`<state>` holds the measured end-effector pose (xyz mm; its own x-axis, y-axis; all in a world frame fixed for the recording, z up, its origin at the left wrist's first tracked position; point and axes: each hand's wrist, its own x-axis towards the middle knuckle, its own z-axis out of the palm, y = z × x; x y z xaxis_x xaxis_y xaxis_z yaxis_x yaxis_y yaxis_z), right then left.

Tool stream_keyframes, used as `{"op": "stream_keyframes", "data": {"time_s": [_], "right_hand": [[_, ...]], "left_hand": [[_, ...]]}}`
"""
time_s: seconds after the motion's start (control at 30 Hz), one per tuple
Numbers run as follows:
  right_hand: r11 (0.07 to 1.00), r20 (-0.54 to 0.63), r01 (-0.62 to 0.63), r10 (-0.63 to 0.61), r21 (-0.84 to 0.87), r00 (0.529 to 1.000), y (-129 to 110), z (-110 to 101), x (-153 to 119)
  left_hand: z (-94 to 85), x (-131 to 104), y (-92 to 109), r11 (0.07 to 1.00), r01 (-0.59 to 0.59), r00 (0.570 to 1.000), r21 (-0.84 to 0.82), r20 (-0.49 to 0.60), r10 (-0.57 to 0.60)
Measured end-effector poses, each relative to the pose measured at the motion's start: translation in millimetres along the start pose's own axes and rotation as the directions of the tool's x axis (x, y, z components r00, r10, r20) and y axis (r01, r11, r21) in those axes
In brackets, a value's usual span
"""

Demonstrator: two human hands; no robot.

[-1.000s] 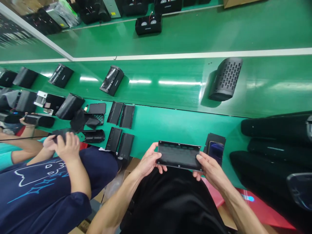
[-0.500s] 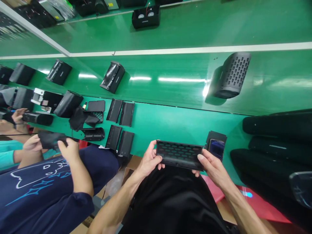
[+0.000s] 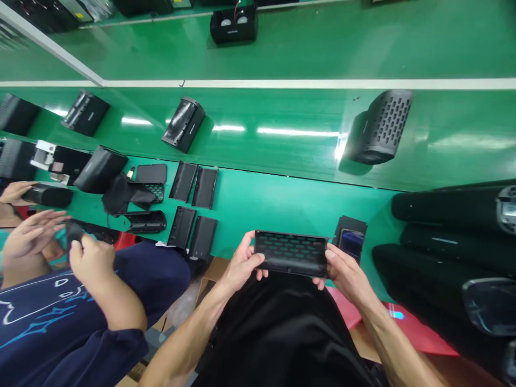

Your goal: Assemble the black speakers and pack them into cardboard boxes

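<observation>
Your left hand (image 3: 241, 266) grips one short end of the perforated black panel (image 3: 291, 258). Panel lies between your hands, long axis running hand to hand. Your right hand (image 3: 345, 269) grips the opposite end; neither is nearer.

No legible text; pale lettering (image 3: 233, 31) on black box (image 3: 234, 26) too small.

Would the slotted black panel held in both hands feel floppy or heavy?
The slotted panel is probably light: it looks thin, with green showing through. It seems fairly stiff too, showing no sag between the left hand and right hand.
</observation>
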<state>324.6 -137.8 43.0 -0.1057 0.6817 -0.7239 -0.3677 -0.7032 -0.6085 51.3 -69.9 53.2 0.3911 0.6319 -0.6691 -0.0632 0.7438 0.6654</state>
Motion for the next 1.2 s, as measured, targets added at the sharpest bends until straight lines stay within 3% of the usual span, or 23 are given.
{"op": "stream_keyframes", "data": {"time_s": [0.4,0.77,0.93,1.1,1.2], "right_hand": [[1.000,0.015,-0.020,0.020,-0.002,1.000,-10.4,6.9,-1.2],[0.998,-0.043,-0.057,0.056,-0.038,0.998,-9.9,8.6,9.4],[0.997,-0.092,-0.068,0.064,-0.045,0.994,-3.9,3.7,15.0],[0.992,-0.053,-0.098,0.094,-0.079,0.994,-2.6,-0.9,18.1],[0.991,-0.104,-0.098,0.089,-0.089,0.991,-5.8,3.6,17.9]], "left_hand": [[2.4,2.9,4.0,1.000,-0.002,1.000,-0.001,0.009,0.002],[-5.0,11.4,-5.6,0.990,0.058,0.998,-0.130,0.039,-0.054],[-10.5,15.4,-12.0,0.974,0.062,0.993,-0.216,0.107,-0.039],[-18.8,19.4,-21.5,0.969,0.048,0.990,-0.243,0.143,-0.013],[-21.2,21.5,-26.1,0.965,0.043,0.987,-0.258,0.162,0.000]]}}
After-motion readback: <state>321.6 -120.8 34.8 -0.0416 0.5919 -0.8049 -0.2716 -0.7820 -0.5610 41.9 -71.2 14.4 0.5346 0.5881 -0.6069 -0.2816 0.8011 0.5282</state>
